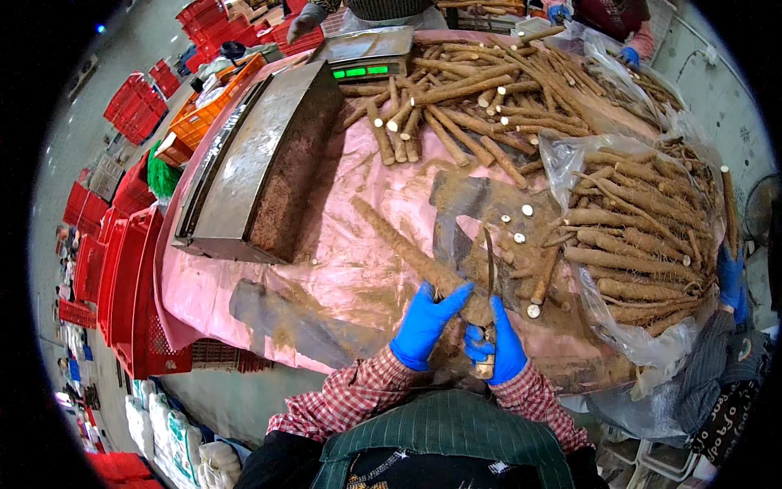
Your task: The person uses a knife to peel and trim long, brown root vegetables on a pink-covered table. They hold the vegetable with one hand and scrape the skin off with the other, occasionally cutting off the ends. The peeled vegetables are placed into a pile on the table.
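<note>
In a blue glove, my left hand point(427, 327) grips the near end of a long brown yam root point(403, 247). The root slants away to the upper left over the pink table cover point(342, 275). My right hand point(501, 345), also gloved in blue, is closed round the pale handle of a knife point(490, 263). Its dark, narrow blade points away from me, just right of the root's near end. Whether the blade touches the root I cannot tell. Several white cut slices point(519, 238) and a short root piece point(545, 275) lie to the right of the knife.
A heap of cut roots point(476, 104) lies at the back by a scale point(366, 52). A metal box point(269, 165) stands at left. Roots in a plastic bag point(641, 238) lie at right. Red crates point(137, 293) stand beyond the left edge. A co-worker's gloved hand point(731, 284) is at far right.
</note>
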Tool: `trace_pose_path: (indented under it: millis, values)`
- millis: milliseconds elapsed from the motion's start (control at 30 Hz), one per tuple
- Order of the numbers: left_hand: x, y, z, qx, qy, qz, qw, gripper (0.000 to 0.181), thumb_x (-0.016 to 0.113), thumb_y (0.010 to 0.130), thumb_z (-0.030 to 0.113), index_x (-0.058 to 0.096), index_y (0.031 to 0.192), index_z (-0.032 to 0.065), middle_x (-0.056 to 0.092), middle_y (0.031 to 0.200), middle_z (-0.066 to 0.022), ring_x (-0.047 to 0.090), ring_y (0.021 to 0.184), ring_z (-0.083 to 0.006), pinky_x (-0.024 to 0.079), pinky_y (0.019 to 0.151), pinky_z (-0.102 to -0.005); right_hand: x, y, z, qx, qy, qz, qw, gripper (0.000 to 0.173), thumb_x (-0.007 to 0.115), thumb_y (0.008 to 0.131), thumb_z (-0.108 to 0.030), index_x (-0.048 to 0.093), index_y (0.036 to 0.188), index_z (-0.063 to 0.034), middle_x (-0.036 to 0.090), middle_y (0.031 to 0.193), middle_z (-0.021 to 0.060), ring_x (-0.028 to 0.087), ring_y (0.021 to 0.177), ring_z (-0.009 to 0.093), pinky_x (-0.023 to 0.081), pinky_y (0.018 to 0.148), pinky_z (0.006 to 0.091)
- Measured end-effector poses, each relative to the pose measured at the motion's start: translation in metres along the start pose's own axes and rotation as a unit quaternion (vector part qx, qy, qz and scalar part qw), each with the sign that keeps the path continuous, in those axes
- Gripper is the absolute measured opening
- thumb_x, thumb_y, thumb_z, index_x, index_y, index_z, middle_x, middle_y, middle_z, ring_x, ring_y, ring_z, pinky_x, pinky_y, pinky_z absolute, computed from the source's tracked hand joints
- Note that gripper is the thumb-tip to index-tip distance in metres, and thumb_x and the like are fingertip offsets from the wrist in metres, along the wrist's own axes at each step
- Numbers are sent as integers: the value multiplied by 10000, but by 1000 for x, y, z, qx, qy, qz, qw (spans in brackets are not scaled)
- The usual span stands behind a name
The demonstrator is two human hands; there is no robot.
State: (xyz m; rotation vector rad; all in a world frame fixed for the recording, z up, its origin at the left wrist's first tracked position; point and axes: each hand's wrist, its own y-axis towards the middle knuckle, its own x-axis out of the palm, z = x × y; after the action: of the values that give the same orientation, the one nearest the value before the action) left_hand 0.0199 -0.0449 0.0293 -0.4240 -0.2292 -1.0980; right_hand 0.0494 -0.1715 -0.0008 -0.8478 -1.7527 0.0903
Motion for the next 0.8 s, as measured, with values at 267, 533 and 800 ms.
trace_pose_path:
  millis: [267, 533, 800]
  values:
    - [-23, 13, 5, 55, 113, 71, 989, 309, 482, 820, 286, 551, 745, -5, 501, 527, -47, 466, 442, -110, 366, 438, -226, 12, -5, -1, -27, -59, 9, 998, 283, 454, 816, -365, 484, 860, -87, 480, 591, 37, 332, 367, 67, 275, 336, 187]
    - [-31, 7, 27, -137, 60, -38, 988, 285, 496, 804, 296, 500, 844, 14, 492, 521, -41, 477, 436, -109, 324, 366, -194, 13, -10, -12, -58, -155, 36, 986, 294, 440, 828, -333, 484, 767, -49, 483, 553, 47, 353, 363, 77, 291, 331, 202]
    - [-46, 13, 25, 26, -35, 46, 998, 288, 439, 837, 276, 516, 723, 23, 481, 547, -38, 460, 472, -117, 351, 424, -220, 2, -9, -13, -91, -140, 32, 985, 304, 441, 829, -329, 476, 722, -47, 486, 552, 52, 364, 365, 86, 296, 336, 205]
